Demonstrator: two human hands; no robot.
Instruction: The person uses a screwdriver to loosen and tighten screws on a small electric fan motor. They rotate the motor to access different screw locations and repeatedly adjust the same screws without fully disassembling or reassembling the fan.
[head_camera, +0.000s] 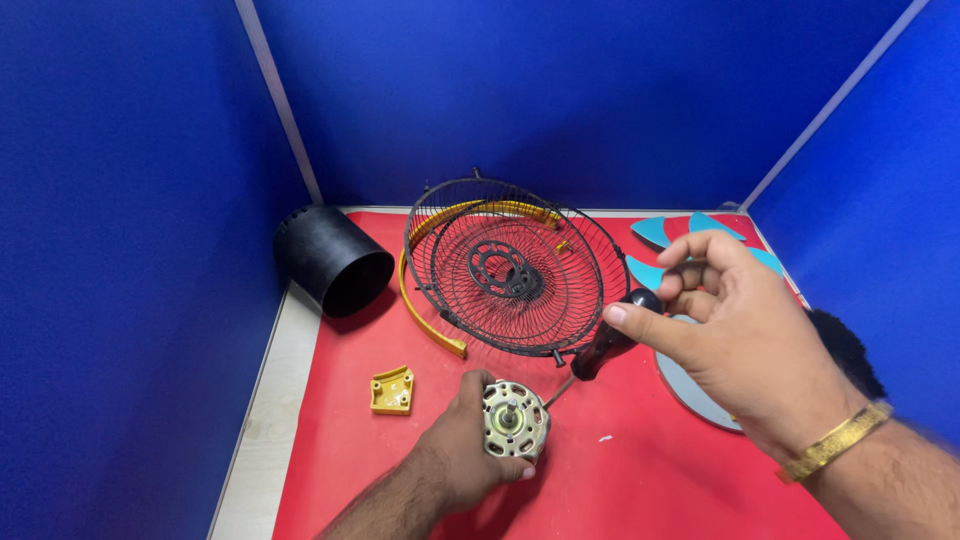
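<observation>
Left hand (455, 450) wraps tight round small fan motor (515, 420), shaft up. Right hand (735, 335) pinches black screwdriver (605, 345) handle top, tip just beside motor; wire guard (505, 265) behind.

Hidden, cropped and unclear parts

The left hand (462, 452) covers the rear of the small motor (515, 420); the right hand (735, 335) hides part of the teal fan blades (668, 232) and the grey disc (690, 385). The screwdriver (603, 345) tip is too thin to make out. Both forearms run off the bottom edge, the right one blurred.
</observation>
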